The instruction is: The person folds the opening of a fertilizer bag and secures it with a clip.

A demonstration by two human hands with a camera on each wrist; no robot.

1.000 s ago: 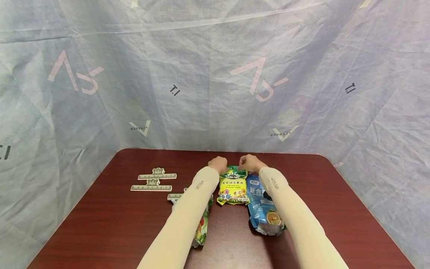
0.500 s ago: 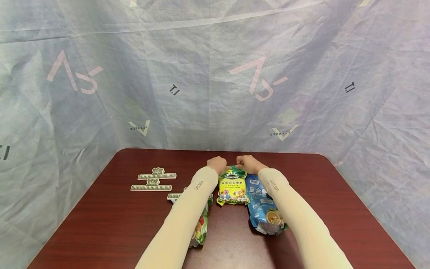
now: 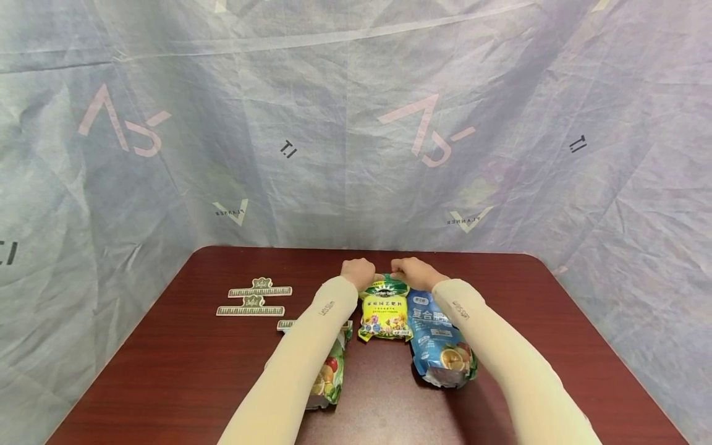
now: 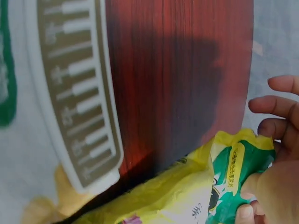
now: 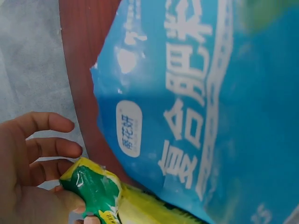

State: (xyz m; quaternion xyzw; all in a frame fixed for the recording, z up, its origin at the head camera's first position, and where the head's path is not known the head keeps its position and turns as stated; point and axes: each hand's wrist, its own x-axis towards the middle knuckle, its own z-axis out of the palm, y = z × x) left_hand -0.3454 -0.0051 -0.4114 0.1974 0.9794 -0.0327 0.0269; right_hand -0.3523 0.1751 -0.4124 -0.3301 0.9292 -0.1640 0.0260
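Observation:
A small yellow and green fertilizer bag stands between two larger bags, its printed front toward me. My left hand pinches its green top edge at the left. Opposite it, my right hand pinches the same edge at the right, thumb in front and fingers behind. Both wrist views show the two thumbs close together on the green strip. Just right of it is a blue compound fertilizer bag, partly under my right forearm. A bag with fruit pictures is mostly hidden behind my left sleeve.
A keyboard-shaped clip sits on the top of the fruit-picture bag. Two similar clips, a rear clip and a front clip, lie at the left on the dark red table. A grey cloth hangs behind.
The right hand has shifted slightly left, nearer the left hand, along the small bag's top edge. The right forearm has swung a little outward, uncovering more of the blue bag.

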